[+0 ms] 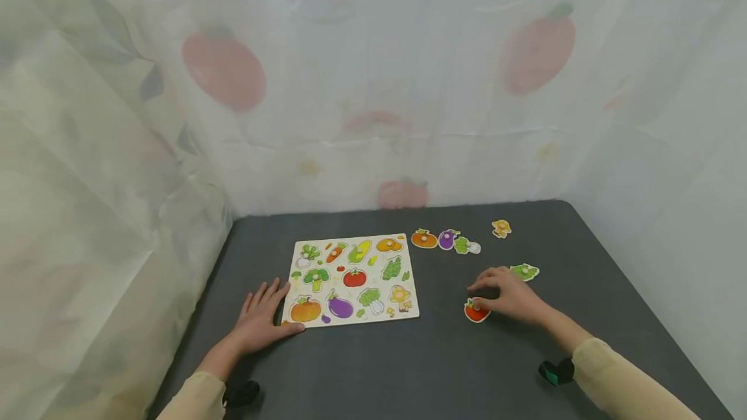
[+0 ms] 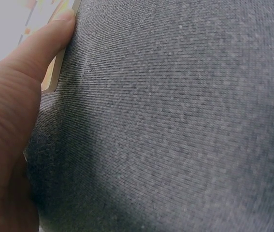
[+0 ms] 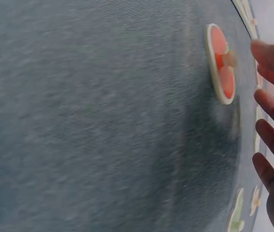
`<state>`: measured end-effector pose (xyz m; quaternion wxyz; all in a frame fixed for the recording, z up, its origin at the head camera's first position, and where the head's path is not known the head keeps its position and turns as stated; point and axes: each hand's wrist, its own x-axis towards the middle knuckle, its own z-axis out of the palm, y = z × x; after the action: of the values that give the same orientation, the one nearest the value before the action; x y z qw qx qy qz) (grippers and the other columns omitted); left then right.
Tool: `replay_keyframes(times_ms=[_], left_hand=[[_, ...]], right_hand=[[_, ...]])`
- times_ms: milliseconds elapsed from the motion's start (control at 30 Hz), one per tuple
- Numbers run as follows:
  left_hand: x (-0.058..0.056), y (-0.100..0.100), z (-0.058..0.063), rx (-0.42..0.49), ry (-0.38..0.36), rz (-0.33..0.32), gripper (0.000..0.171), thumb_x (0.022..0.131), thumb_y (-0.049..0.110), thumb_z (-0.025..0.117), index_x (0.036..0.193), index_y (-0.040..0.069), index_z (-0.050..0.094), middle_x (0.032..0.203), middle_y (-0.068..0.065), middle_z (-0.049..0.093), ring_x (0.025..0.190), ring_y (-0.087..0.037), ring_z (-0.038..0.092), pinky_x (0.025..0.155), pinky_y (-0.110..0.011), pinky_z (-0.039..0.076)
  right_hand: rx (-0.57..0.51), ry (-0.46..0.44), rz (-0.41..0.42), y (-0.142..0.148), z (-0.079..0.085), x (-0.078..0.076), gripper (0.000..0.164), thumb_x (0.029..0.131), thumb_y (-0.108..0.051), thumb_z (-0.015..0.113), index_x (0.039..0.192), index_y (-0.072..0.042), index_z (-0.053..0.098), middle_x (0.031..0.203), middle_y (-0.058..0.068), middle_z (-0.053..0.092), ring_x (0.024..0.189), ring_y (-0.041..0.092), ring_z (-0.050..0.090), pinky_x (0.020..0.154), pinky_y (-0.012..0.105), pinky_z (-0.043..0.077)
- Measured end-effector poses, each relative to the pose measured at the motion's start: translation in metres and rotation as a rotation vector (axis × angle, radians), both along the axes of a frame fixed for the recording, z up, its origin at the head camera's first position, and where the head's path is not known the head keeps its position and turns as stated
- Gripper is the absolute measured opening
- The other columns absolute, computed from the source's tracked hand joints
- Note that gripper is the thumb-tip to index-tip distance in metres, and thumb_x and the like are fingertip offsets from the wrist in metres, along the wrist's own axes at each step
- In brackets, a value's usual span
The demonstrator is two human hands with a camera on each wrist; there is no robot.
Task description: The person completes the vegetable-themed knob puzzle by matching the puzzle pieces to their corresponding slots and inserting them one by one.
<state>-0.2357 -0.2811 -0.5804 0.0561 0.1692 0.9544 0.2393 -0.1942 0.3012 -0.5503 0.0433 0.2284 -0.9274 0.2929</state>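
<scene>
My left hand (image 1: 257,324) lies with spread fingers at the left edge of a white vegetable puzzle board (image 1: 373,284). In the left wrist view its thumb (image 2: 40,46) rests on the board's corner. On the right, my right hand (image 1: 513,293) hovers over a tomato puzzle piece (image 1: 476,312) lying on the dark table. The right wrist view shows the fingers (image 3: 272,104) loosely spread and apart from the tomato piece's knob (image 3: 229,59). Several knobbed pieces, such as the broccoli (image 1: 316,279) and corn (image 1: 360,251), sit in the board.
Beyond the board's right edge lie a pumpkin piece (image 1: 424,238), an eggplant piece (image 1: 448,239) and a bok choy piece (image 1: 467,245). A mushroom piece (image 1: 501,228) is farther back. A green pea-pod piece (image 1: 525,271) lies just behind my right hand. Pale curtains (image 1: 373,83) surround the table.
</scene>
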Motion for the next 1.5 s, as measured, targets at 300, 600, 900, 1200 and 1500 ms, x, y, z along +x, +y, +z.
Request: replay_keyframes(times_ms=[300,600,900,1200,1500], left_hand=[[-0.001,-0.001,-0.002,-0.020,-0.018,0.004,0.111,0.080,0.069,0.074,0.162,0.009,0.029,0.165,-0.028,0.020,0.150,-0.054,0.009,0.115,-0.072,0.002],[-0.002,-0.001,0.002,-0.066,-0.037,0.015,0.112,0.080,0.074,0.071,0.163,0.011,0.028,0.166,-0.025,0.019,0.151,-0.051,0.009,0.116,-0.071,0.003],[-0.003,-0.001,-0.002,-0.057,-0.046,0.016,0.113,0.080,0.075,0.070,0.164,0.012,0.027,0.167,-0.024,0.018,0.152,-0.050,0.008,0.117,-0.070,0.001],[-0.003,-0.001,-0.002,-0.057,-0.040,0.020,0.114,0.079,0.075,0.071,0.163,0.010,0.028,0.166,-0.026,0.018,0.151,-0.051,0.007,0.116,-0.071,0.000],[-0.002,0.001,0.001,-0.066,-0.033,0.024,0.114,0.079,0.075,0.071,0.163,0.010,0.029,0.166,-0.025,0.019,0.151,-0.051,0.009,0.117,-0.071,0.002]], right_hand=[[-0.035,-0.072,-0.012,0.004,-0.010,0.009,0.015,0.085,-0.031,0.086,0.098,-0.031,0.079,0.108,-0.010,0.062,0.098,0.014,0.049,0.087,0.049,0.041],[-0.031,-0.068,-0.031,0.005,-0.012,0.010,0.015,0.084,-0.029,0.087,0.094,-0.034,0.077,0.107,-0.011,0.061,0.100,0.015,0.051,0.085,0.046,0.042],[-0.029,-0.034,-0.023,0.006,-0.017,0.009,0.016,0.083,-0.028,0.087,0.092,-0.036,0.076,0.105,-0.012,0.060,0.097,0.013,0.049,0.082,0.043,0.041],[-0.020,-0.023,-0.019,0.006,-0.018,0.008,0.016,0.084,-0.029,0.087,0.090,-0.037,0.075,0.105,-0.013,0.059,0.097,0.013,0.050,0.083,0.045,0.040],[-0.022,-0.001,-0.023,0.005,-0.019,0.008,0.016,0.084,-0.028,0.087,0.088,-0.038,0.075,0.104,-0.013,0.060,0.096,0.012,0.049,0.081,0.043,0.040]])
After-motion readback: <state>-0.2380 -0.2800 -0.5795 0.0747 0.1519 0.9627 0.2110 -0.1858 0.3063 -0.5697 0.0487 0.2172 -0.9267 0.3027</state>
